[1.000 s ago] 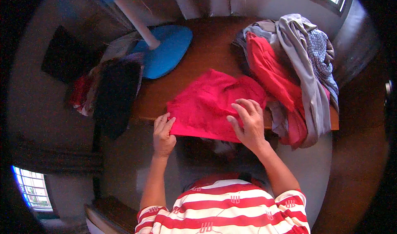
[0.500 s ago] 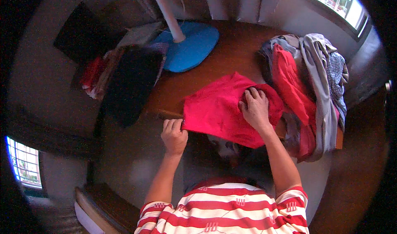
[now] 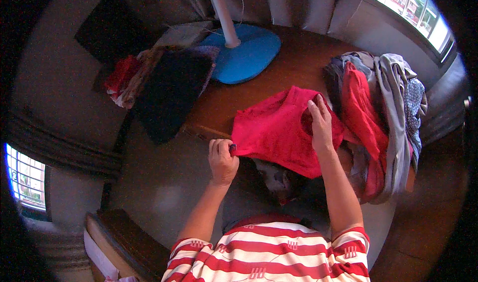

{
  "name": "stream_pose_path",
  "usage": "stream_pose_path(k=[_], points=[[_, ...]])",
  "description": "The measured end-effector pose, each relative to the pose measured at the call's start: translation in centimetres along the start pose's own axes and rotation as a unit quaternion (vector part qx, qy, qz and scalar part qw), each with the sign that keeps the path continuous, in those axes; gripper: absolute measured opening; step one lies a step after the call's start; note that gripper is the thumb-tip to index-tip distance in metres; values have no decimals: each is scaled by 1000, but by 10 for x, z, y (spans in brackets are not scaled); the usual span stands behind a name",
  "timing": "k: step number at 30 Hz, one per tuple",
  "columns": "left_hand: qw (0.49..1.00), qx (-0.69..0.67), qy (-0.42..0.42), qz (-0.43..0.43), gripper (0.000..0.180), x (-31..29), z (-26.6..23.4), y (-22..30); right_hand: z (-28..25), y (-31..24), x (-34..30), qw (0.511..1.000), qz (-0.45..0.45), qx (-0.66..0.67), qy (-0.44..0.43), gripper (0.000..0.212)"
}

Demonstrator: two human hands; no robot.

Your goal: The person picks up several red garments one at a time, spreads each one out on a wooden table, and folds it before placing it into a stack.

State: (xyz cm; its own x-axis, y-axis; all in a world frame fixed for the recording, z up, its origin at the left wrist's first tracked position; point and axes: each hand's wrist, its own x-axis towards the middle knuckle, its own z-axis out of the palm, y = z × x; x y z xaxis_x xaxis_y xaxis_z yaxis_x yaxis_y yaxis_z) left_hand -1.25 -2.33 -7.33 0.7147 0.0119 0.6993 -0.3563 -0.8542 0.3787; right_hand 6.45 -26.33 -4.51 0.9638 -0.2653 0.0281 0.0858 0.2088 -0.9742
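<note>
A bright red garment (image 3: 279, 132) lies spread over the near edge of the wooden table, part of it hanging over. At its left corner my left hand (image 3: 222, 161) is closed in a fist, pinching the cloth, with a small dark tag or bit showing by the fingers. My right hand (image 3: 321, 125) rests edge-on at the garment's right part, fingers stretched out along a dark fold or opening in the cloth. It does not grip the fabric. What exactly the garment is cannot be made out.
A heap of clothes (image 3: 393, 112) in grey, red and patterned cloth hangs over the table's (image 3: 303, 48) right side. At the left lie dark folded clothes (image 3: 172, 93). Behind stands a white pole (image 3: 221, 13) on a blue base (image 3: 249, 58). A dark wooden piece of furniture (image 3: 129, 242) is lower left.
My right hand has turned from lying palm-down on the cloth to edge-on, with fingers straighter. My left hand keeps its hold on the corner. The whole view has shifted slightly.
</note>
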Motion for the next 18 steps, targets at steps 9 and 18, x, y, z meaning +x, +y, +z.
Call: stream_pose_path(k=[9,18], points=[[999,21,-12,26,27,-5,3,-12,-11,-11,-22,989,82,-110,-50,76],[984,43,-159,72,36,0,-10,-9,-57,-10,-42,817,-233,-491,-192,31]])
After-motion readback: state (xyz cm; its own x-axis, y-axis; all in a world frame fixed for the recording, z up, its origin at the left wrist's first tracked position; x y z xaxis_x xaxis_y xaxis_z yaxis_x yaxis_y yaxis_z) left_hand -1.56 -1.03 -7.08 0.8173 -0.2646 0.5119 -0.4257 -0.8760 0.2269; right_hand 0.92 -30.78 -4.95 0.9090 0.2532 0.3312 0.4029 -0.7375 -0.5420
